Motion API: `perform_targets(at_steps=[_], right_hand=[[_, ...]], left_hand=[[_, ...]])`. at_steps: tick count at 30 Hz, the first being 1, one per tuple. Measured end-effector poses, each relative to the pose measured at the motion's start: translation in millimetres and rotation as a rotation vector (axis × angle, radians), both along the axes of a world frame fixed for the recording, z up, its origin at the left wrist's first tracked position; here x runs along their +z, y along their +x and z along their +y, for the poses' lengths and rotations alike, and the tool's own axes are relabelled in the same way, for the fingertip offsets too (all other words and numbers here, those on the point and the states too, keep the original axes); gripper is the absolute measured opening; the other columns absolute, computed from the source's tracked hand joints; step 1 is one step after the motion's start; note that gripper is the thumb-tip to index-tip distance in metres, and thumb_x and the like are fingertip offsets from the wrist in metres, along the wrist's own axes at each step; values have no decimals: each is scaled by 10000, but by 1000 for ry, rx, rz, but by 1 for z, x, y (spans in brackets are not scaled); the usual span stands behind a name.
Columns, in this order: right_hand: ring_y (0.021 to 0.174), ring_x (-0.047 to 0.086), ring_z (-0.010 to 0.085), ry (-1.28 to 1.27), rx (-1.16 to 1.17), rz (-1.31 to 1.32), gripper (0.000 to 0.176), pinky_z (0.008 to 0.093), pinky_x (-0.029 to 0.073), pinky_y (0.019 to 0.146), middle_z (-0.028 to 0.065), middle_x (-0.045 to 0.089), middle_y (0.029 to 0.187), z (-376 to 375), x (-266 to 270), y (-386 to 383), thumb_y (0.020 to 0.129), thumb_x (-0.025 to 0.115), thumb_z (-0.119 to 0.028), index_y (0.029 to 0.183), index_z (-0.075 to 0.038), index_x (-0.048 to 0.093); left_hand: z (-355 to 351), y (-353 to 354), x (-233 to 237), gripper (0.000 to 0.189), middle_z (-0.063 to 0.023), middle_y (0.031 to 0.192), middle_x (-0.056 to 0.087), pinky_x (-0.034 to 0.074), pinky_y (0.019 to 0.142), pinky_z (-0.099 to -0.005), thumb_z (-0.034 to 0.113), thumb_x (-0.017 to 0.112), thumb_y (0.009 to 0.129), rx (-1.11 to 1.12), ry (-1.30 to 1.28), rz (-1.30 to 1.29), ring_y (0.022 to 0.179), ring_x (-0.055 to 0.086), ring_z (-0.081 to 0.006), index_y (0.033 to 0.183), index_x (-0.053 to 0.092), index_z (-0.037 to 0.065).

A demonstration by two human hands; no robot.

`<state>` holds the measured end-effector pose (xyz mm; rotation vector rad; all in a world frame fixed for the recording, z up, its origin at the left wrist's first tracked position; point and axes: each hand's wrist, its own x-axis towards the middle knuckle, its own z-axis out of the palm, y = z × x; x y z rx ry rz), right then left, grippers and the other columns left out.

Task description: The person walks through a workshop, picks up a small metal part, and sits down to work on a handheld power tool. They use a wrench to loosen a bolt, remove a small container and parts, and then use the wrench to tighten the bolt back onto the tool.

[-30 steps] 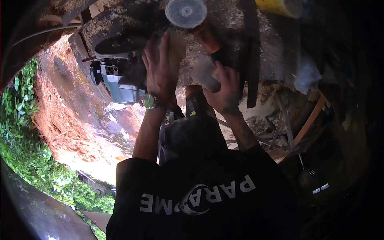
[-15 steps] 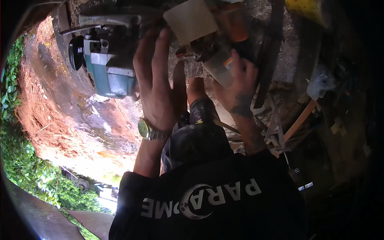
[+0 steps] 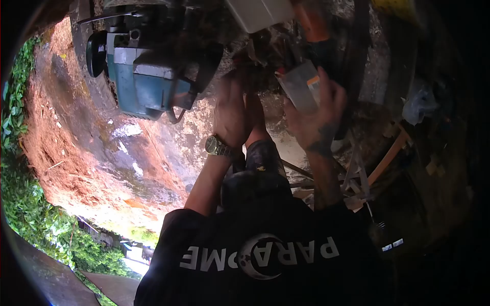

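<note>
My right hand (image 3: 319, 109) is closed round a small translucent plastic box (image 3: 301, 87) with an orange label, tilted in front of me. Close by, my left hand (image 3: 232, 115), with a watch on its wrist, reaches into a dark patch beside my bare leg. Its fingertips are lost in shadow, so whether they grip anything cannot be made out. Above the hands sits a larger pale plastic container (image 3: 261, 14), cut off by the top edge. Some small dark items lie in the shade between the container and my hands, too dim to name.
A teal and grey power tool (image 3: 145, 84) with a black knob stands on the left. An orange object (image 3: 312, 23) is near the pale container. On the right are a crumpled clear plastic bag (image 3: 419, 104) and wooden strips (image 3: 390, 155). Reddish ground (image 3: 66, 148) spreads at left.
My left hand has moved right and inward, away from the power tool, towards the shaded items. The right hand still holds the small box. The view has shifted slightly.
</note>
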<state>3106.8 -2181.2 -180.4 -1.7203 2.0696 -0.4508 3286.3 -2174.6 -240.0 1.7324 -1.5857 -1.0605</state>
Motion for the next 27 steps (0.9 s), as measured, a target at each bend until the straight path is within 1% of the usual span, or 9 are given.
perform_targets(at_steps=[2, 4, 7, 13, 17, 20, 23, 24, 27], right_hand=[[1142, 526, 357, -12, -33, -12, 883, 465, 497, 942, 171, 491, 1223, 5, 0, -1, 661, 900, -142, 1456, -49, 525], [1145, 569, 340, -22, -84, -32, 877, 448, 513, 960, 167, 510, 1212, 12, -1, -3, 661, 899, -107, 1454, -44, 528], [1154, 576, 340, 19, -147, -23, 868, 451, 511, 971, 173, 514, 1239, 21, 0, -4, 658, 909, -116, 1433, -20, 529], [1166, 566, 370, -20, -224, -151, 826, 469, 515, 940, 191, 492, 1288, 40, -11, -12, 717, 903, -191, 1426, -26, 514], [1166, 568, 314, -58, -259, -178, 842, 428, 498, 923, 169, 533, 1285, 49, -21, -13, 694, 924, -176, 1413, -19, 515], [1163, 565, 303, -41, -266, -179, 836, 411, 497, 896, 164, 529, 1296, 51, -22, -14, 701, 924, -179, 1411, -17, 513], [1166, 563, 302, -69, -259, -189, 841, 405, 498, 887, 161, 519, 1308, 54, -26, -17, 705, 927, -186, 1412, -12, 505], [1169, 561, 306, -74, -259, -202, 846, 406, 498, 896, 163, 512, 1315, 56, -28, -17, 709, 928, -189, 1414, -8, 499], [1192, 548, 316, -83, -250, -243, 860, 420, 489, 948, 174, 488, 1339, 61, -35, -20, 721, 928, -203, 1423, 3, 475]], left_hand=[[-5, 2, 0, 415, -222, 1274, 598, 557, 897, -472, 48, 653, 902, 11, -11, 56, 1104, 644, -423, 1313, 594, 42], [-9, 7, 0, 413, -219, 1252, 611, 563, 894, -466, 32, 652, 892, -33, -105, 3, 1111, 645, -416, 1303, 604, 40], [-11, 7, 5, 391, -210, 1235, 625, 574, 881, -450, 4, 652, 870, -75, -161, -62, 1111, 648, -403, 1259, 640, 46], [-8, 6, 1, 343, -190, 1224, 632, 581, 865, -427, -43, 657, 848, -82, -158, -63, 1096, 649, -390, 1177, 684, 51], [-5, -2, 2, 297, -180, 1162, 654, 575, 805, -406, -24, 671, 859, -70, -149, -106, 1059, 665, -372, 1145, 697, 51], [7, -12, 4, 260, -168, 1104, 690, 576, 774, -401, 9, 672, 887, -43, -15, -21, 970, 702, -350, 1143, 697, 47], [14, -23, 15, 222, -162, 1076, 724, 586, 772, -395, 48, 669, 916, -41, 208, 176, 900, 734, -320, 1135, 700, 33], [22, -22, 6, 220, -166, 1084, 740, 590, 774, -377, 79, 669, 943, -131, 177, 128, 904, 752, -281, 1151, 703, 18], [22, -31, 10, 239, -166, 1080, 738, 591, 763, -359, 97, 662, 961, -177, 327, 213, 918, 752, -257, 1182, 705, 17]])
